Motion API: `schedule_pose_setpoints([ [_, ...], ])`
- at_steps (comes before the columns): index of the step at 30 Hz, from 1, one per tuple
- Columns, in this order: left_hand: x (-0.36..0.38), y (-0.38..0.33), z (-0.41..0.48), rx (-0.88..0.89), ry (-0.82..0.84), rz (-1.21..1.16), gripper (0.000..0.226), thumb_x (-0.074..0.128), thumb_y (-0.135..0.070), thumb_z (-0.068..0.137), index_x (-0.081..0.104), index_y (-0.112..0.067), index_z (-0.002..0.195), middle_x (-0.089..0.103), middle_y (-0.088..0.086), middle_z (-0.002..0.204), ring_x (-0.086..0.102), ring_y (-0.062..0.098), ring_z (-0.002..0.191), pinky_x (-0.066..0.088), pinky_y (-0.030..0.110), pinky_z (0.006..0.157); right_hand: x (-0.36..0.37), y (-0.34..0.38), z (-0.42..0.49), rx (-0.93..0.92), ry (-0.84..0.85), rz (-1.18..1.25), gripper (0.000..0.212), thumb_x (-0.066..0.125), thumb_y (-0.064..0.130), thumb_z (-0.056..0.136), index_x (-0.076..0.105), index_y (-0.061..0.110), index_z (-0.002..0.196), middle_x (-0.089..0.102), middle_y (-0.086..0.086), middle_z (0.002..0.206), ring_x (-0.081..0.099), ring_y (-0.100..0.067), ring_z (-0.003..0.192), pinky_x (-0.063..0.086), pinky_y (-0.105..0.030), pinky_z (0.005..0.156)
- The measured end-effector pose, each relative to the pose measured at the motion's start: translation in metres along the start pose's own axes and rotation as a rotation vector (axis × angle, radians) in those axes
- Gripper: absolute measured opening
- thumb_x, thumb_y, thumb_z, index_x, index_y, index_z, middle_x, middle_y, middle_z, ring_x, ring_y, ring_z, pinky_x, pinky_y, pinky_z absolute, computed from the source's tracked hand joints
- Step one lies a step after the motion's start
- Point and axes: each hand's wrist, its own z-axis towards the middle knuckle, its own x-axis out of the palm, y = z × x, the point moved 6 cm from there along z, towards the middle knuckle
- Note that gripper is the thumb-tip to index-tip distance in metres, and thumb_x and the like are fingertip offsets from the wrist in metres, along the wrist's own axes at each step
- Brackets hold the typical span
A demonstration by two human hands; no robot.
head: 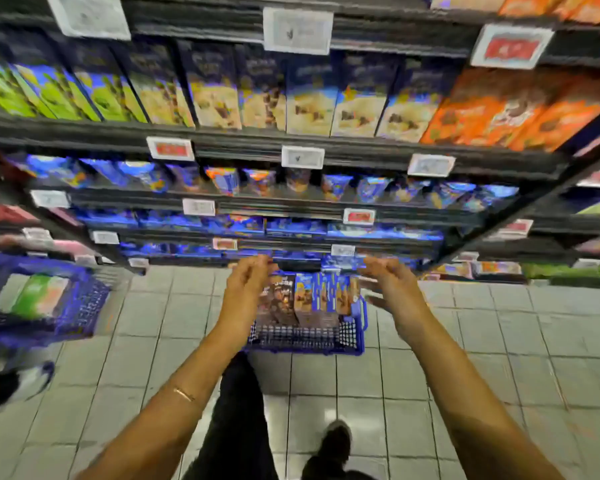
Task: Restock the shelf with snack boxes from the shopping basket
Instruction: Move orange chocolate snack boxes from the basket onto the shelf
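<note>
basket [355, 336] on floor [465, 358] before shelf [291, 140] | snack boxes [309, 299] upright inside | second basket [84, 306] left

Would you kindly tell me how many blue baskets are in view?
2: one blue basket sits on the floor ahead, holding snack boxes; a second blue basket is at the left edge.

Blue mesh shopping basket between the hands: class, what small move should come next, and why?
The left hand and right hand hover empty above the blue mesh plastic basket of upright cardboard snack boxes; probably lower them to grip one box.
</note>
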Motion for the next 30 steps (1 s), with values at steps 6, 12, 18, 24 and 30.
schedule_pose_setpoints([
  [6, 0.01, 0.123, 0.008, -0.325, -0.034, 0.035, 0.03, 0.048, -0.04, 0.111, 0.068, -0.023, 0.097, 0.077, -0.007, 0.085, 0.072, 0.016, 0.084, 0.057, 0.034, 0.075, -0.018, -0.138, 0.037, 0.27, -0.078, -0.053, 0.022, 0.065, 0.032, 0.096, 0.062, 0.017, 0.08, 0.069, -0.008, 0.09, 0.064, -0.02, 0.077, 0.049, -0.027, 0.061],
  [12, 0.026, 0.261, 0.091, -0.394, 0.045, 0.094, 0.044, 0.044, -0.053, 0.11, 0.065, -0.017, 0.125, 0.075, -0.002, 0.102, 0.073, 0.01, 0.079, 0.056, 0.032, 0.069, -0.011, -0.274, 0.152, 0.324, -0.137, -0.074, 0.017, 0.066, 0.027, 0.095, 0.063, 0.016, 0.083, 0.067, -0.004, 0.077, 0.063, -0.018, 0.065, 0.048, -0.026, 0.058],
  [18, 0.066, 0.387, 0.203, -0.452, 0.095, -0.01, 0.048, 0.035, -0.063, 0.107, 0.067, -0.028, 0.1, 0.072, -0.008, 0.094, 0.068, 0.013, 0.085, 0.048, 0.029, 0.07, -0.009, -0.373, 0.3, -0.025, -0.36, -0.428, 0.022, 0.068, 0.027, 0.092, 0.067, 0.006, 0.087, 0.06, -0.01, 0.077, 0.055, -0.018, 0.074, 0.038, -0.031, 0.067],
  [24, 0.093, 0.439, 0.279, -0.327, 0.087, -0.048, 0.049, 0.038, -0.065, 0.105, 0.063, -0.023, 0.104, 0.069, 0.0, 0.107, 0.062, 0.018, 0.088, 0.047, 0.034, 0.075, 0.056, -0.411, 0.357, -0.557, -0.307, -0.654, 0.032, 0.069, 0.041, 0.086, 0.062, 0.011, 0.096, 0.061, -0.012, 0.096, 0.058, -0.033, 0.096, 0.047, -0.047, 0.084],
  [30, 0.105, 0.455, 0.276, -0.322, 0.124, -0.154, 0.051, 0.039, -0.066, 0.105, 0.066, -0.023, 0.102, 0.072, -0.002, 0.1, 0.068, 0.019, 0.093, 0.05, 0.033, 0.077, 0.102, -0.46, 0.339, -0.843, -0.39, -1.096, 0.081, 0.07, 0.056, 0.072, 0.049, 0.016, 0.14, 0.052, -0.006, 0.137, 0.042, -0.033, 0.131, 0.029, -0.048, 0.111],
])
